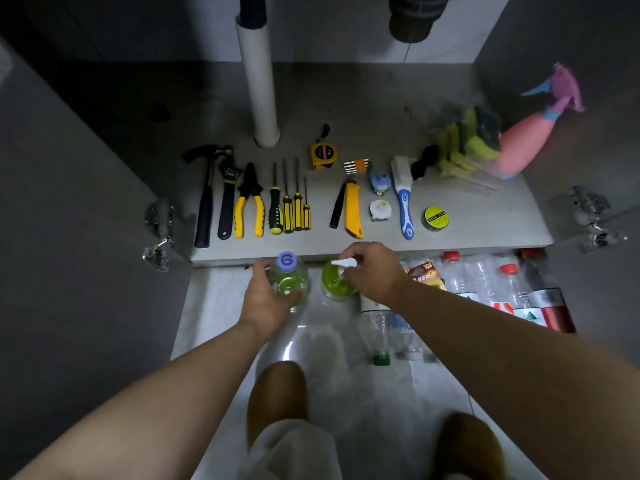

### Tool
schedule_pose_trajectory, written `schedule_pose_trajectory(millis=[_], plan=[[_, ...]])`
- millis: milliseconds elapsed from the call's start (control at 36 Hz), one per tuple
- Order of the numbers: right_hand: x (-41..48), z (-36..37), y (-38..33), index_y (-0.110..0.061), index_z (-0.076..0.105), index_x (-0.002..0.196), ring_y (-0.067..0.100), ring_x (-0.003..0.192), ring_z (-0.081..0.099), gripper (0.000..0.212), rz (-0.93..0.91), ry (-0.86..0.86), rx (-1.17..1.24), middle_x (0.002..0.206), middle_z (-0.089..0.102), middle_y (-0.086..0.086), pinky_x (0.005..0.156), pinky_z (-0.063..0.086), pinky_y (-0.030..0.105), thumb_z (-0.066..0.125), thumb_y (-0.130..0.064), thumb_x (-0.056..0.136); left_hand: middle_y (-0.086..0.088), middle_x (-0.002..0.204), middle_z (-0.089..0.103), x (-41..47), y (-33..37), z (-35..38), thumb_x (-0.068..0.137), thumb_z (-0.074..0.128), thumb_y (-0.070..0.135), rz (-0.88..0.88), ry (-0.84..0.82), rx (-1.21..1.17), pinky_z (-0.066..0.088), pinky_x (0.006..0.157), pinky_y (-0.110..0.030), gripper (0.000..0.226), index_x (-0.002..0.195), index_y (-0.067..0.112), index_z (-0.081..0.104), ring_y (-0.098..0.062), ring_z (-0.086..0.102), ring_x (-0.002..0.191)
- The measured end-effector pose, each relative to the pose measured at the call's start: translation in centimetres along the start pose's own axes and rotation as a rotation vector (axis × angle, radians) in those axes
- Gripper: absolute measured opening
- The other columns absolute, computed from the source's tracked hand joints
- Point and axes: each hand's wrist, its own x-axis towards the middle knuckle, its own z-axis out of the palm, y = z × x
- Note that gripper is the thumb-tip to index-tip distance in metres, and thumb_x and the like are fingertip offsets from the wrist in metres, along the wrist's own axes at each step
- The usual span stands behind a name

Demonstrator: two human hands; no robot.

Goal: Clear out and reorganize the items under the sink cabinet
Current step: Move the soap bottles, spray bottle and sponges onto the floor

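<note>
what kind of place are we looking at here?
Most likely a household under-sink cabinet: a white drain pipe drops to the cabinet floor, door hinges sit at both sides of the opening, and sponges and a pink spray bottle lie beside a row of hand tools.

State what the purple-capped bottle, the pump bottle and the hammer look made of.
Purple-capped bottle: clear glossy plastic, green liquid showing through. Pump bottle: likely the same, see-through with a white plastic pump. Hammer: dark head, probably metal; black matte handle, perhaps rubber-coated.
</note>
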Motion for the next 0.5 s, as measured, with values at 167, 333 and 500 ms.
schedule_pose_trajectory(millis=[167,333,500], plan=[[-0.2,-0.7,0.8,-0.017,0.068,0.107,0.015,0.087,0.061,0.027,0.103,0.006,0.213,0.09,0.065,-0.001,0.077,0.047,0.023,0.063,0.0,0.086,-0.004,0.124,0.06,-0.9,1.3,-0.4,0.075,0.088,0.011,-0.039,-0.013,0.018,0.051,0.1,-0.037,0.074,0.133,0.02,0.042,-0.02,0.06,0.109],[-1.7,-5.0,0.2,-0.017,0.066,0.113,0.021,0.08,0.065,0.029,0.108,-0.061,0.123,0.1,0.069,0.009,0.069,0.054,0.029,0.051,-0.008,0.09,-0.001,0.127,0.047,-2.7,5.3,-1.7,0.072,0.088,0.038,0.211,0.143,0.376,0.05,0.102,-0.044,0.079,0.133,0.022,0.041,-0.021,0.053,0.117],[-2.9,-12.6,0.7,-0.01,0.069,0.11,0.011,0.068,0.055,0.023,0.058,-0.021,0.005,0.097,0.067,0.01,0.055,0.042,0.013,0.056,-0.006,0.091,-0.008,0.132,0.05,-2.1,13.4,-0.1,0.08,0.078,0.036,0.46,0.211,0.712,0.044,0.102,-0.05,0.064,0.132,0.02,0.044,-0.03,0.05,0.125]])
